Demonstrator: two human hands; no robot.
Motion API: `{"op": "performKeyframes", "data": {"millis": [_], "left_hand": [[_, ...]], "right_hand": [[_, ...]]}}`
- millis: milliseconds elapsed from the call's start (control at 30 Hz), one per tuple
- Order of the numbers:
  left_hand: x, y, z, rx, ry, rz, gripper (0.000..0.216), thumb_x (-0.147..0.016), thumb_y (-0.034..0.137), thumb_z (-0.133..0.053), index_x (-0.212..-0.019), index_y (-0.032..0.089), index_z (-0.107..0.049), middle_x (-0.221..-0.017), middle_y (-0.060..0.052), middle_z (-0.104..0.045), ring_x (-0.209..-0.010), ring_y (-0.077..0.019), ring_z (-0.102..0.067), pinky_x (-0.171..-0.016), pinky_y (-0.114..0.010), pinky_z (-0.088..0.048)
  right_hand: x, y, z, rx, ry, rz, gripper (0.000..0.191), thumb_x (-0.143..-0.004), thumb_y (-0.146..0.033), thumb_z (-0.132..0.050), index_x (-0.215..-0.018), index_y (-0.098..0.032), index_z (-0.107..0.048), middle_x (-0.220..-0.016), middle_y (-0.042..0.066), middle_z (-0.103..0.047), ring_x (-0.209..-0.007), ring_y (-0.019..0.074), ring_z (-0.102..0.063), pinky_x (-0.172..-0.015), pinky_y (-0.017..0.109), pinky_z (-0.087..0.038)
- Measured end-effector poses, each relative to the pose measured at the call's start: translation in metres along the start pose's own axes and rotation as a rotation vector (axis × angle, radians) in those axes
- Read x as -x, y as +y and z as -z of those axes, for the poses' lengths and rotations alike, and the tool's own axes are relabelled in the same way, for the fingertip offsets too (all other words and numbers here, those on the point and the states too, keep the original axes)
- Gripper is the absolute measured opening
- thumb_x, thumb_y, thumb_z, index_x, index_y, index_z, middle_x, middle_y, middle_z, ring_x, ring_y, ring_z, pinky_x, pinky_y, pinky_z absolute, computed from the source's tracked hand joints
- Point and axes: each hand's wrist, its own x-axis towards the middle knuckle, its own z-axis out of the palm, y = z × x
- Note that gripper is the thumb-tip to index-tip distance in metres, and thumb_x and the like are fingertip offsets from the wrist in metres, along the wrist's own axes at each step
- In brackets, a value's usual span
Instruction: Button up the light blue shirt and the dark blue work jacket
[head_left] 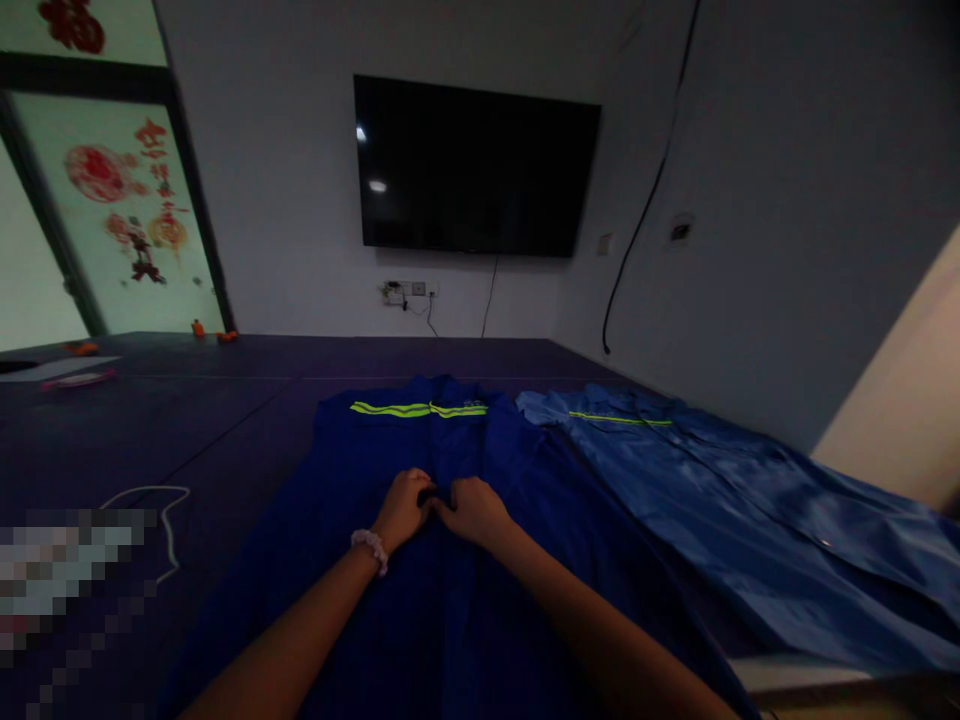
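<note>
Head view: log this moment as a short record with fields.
setting: dim room, wall-mounted TV, dark table
left hand: left hand pinching fabric at the front of the dark blue jacket; scrunchie on the wrist
right hand: right hand gripping the same jacket front, touching the left hand
jacket detail: yellow reflective stripe across the top
nearby: lighter blue jacket spread flat to the right; white cord to the left
</note>
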Motion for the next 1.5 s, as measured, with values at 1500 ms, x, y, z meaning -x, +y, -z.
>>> {"op": "performKeyframes", "data": {"millis": [1500], "left_hand": [[0.000,0.017,0.009,0.208,0.003,0.107,0.017,-0.068,0.011,-0.055,-0.071,0.018,-0.069,-0.073,-0.003,-0.070,-0.071,-0.0156,-0.063,-0.069,-0.026,-0.047]], "right_hand": [[-0.012,0.023,-0.012,-0.573,0.091,-0.011,0.011,-0.067,-0.029,-0.065,-0.069,-0.018,-0.064,-0.064,0.000,-0.064,-0.057,0.0110,-0.057,-0.049,0.018,-0.038]]}}
